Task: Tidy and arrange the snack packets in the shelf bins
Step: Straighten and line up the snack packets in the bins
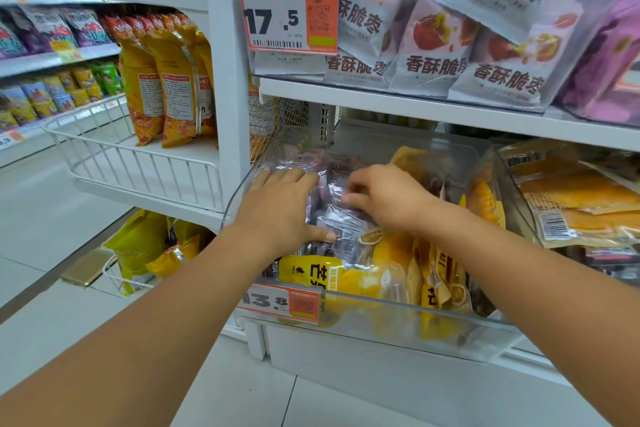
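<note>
Sorting Dark Packets in the Clear Bin

Reaching into a clear plastic bin [381,308] on the lower shelf, both hands work among dark snack packets [341,236] piled in its left half. The left hand [284,208] lies flat on the packets, its grip spread with fingers straight and thumb out to the side. The right hand [384,199] has its grip curled, fingertips pinching the crinkled clear wrapper of one dark packet. Yellow mango packets [363,279] fill the bin's front and right side. An orange price tag [280,302] hangs on the bin's front wall. Pale jujube packets [436,55] sit in the bin above.
</note>
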A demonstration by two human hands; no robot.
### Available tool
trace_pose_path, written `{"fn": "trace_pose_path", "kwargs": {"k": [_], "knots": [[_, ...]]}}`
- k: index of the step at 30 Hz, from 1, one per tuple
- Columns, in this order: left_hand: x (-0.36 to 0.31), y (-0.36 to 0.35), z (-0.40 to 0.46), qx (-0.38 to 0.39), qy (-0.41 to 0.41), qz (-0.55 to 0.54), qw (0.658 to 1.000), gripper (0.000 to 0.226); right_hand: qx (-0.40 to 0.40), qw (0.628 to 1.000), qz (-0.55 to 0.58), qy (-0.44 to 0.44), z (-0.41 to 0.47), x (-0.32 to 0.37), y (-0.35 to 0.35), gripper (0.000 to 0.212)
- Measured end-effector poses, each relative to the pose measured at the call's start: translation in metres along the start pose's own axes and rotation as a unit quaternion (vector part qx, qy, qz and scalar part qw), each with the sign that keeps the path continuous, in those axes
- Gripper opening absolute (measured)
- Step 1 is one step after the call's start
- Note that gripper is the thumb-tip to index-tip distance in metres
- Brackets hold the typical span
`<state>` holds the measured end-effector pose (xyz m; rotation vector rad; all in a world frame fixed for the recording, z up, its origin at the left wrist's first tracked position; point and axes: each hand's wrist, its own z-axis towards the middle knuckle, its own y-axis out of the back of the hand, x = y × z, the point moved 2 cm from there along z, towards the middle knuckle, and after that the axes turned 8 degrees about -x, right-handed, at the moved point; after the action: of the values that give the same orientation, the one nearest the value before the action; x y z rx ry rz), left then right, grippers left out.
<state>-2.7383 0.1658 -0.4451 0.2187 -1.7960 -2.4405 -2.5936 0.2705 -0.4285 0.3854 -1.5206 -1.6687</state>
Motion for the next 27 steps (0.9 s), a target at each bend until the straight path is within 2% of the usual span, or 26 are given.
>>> {"fn": "trace_pose_path", "kwargs": {"k": [2, 4, 7, 9, 11, 13, 15, 20, 25, 27], "knots": [[0.001, -0.002, 0.0, 0.008, 0.002, 0.004, 1.0, 0.108, 0.003, 0.999, 0.048, 0.006, -0.003, 0.005, 0.01, 0.037], [0.003, -0.003, -0.002, 0.014, -0.012, -0.002, 1.0, 0.109, 0.019, 0.999, 0.008, 0.036, -0.01, 0.01, 0.026, 0.055], [0.005, 0.002, -0.008, -0.01, -0.059, -0.042, 0.997, 0.102, 0.154, 0.986, -0.058, 0.035, -0.03, 0.008, 0.043, 0.091], [0.001, 0.013, -0.013, -0.047, -0.098, -0.079, 0.991, 0.088, 0.198, 0.976, -0.085, 0.018, -0.042, 0.001, 0.042, 0.112], [-0.006, 0.026, -0.019, -0.077, -0.127, -0.129, 0.98, 0.064, 0.175, 0.978, -0.114, 0.003, -0.044, -0.01, 0.036, 0.117], [-0.015, 0.039, -0.026, -0.07, -0.135, -0.163, 0.975, 0.043, 0.162, 0.98, -0.109, -0.026, -0.041, -0.018, 0.038, 0.115], [-0.02, 0.044, -0.033, -0.002, -0.119, -0.151, 0.981, 0.048, 0.171, 0.98, -0.095, -0.039, -0.037, -0.025, 0.043, 0.101], [-0.019, 0.032, -0.042, 0.18, -0.063, -0.082, 0.978, 0.057, 0.222, 0.96, -0.168, -0.017, -0.032, -0.032, 0.036, 0.057], [-0.016, 0.026, -0.045, 0.246, -0.055, -0.148, 0.956, 0.068, 0.244, 0.969, -0.036, 0.031, -0.036, -0.032, 0.029, 0.027], [-0.014, 0.024, -0.046, 0.252, -0.065, -0.164, 0.952, 0.056, 0.235, 0.97, -0.015, 0.056, -0.04, -0.029, 0.03, 0.023]]}}
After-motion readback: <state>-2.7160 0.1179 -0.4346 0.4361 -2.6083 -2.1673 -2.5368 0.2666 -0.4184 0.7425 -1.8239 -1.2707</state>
